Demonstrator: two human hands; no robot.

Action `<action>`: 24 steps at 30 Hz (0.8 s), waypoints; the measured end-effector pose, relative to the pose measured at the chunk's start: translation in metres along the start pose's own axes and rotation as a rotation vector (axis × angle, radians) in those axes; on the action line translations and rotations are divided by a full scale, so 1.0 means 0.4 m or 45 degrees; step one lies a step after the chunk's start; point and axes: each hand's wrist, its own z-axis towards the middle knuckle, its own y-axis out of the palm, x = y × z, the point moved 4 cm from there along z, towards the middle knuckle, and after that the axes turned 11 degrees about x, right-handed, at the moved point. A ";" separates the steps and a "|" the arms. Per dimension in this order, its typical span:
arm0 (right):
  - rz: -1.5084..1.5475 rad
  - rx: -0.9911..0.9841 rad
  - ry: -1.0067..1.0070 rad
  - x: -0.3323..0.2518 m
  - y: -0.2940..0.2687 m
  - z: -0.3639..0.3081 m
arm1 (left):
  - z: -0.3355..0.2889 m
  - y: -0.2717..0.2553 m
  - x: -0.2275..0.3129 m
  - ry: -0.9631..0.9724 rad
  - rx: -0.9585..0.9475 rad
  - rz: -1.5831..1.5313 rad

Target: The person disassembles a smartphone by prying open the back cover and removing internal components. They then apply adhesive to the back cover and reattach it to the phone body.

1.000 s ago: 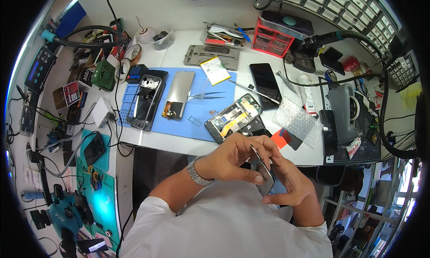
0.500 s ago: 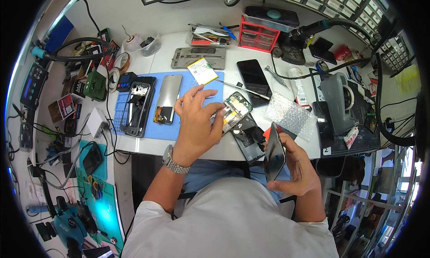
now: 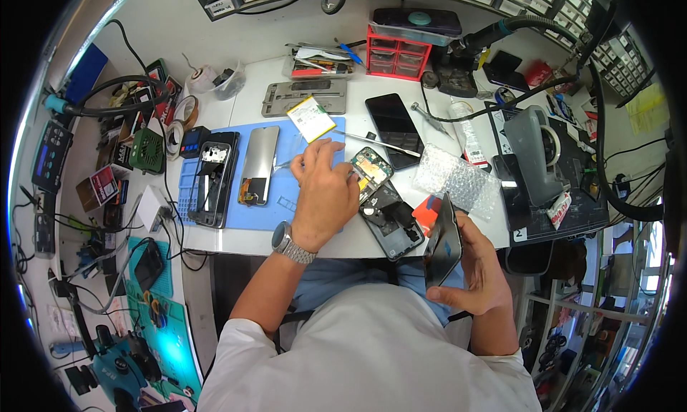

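My right hand grips a thin, dark, glossy phone panel by its edges, tilted on its side past the table's front edge. My left hand hovers over the blue mat, fingers bent and apart. Its thumb is beside an opened phone with a bare circuit board, which it partly hides; the fingertips are hard to see. A white and yellow battery lies just beyond the fingers. Under the opened phone's near end rests a black phone housing. A red piece lies by the held panel.
On the mat lie a black phone frame and a silver-backed screen. A black phone, a thin metal tool and bubble wrap are further right. Red drawers stand behind; cables hang at both sides.
The view has shifted a little, moving the table's things leftward in it. My left hand has moved right relative to them and turned, fingers more bent. The panel in my right hand shows more face.
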 end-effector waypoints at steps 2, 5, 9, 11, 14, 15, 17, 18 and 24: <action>0.042 0.012 0.055 0.005 0.001 -0.003 | 0.000 0.004 0.000 0.014 0.026 -0.049; 0.050 0.008 0.031 0.006 0.002 -0.003 | 0.004 0.009 -0.003 -0.061 0.007 -0.115; 0.033 0.036 -0.005 0.007 -0.005 -0.008 | 0.019 -0.010 -0.009 -0.147 0.138 -0.178; 0.044 0.081 -0.006 0.006 -0.018 -0.014 | 0.030 -0.040 -0.040 -0.228 0.252 -0.127; -0.256 0.169 -0.211 -0.007 -0.046 -0.008 | 0.054 -0.100 -0.110 -0.187 0.428 0.137; -0.375 0.234 -0.241 -0.008 -0.055 -0.006 | 0.058 -0.116 -0.132 -0.198 0.447 0.220; -0.550 0.300 -0.156 -0.004 -0.067 -0.009 | 0.056 -0.134 -0.158 -0.224 0.415 0.282; -0.640 0.337 -0.109 -0.001 -0.073 -0.011 | 0.053 -0.139 -0.162 -0.238 0.364 0.260; -0.703 0.361 -0.123 0.006 -0.080 -0.005 | 0.017 -0.112 -0.050 -0.146 -0.033 0.025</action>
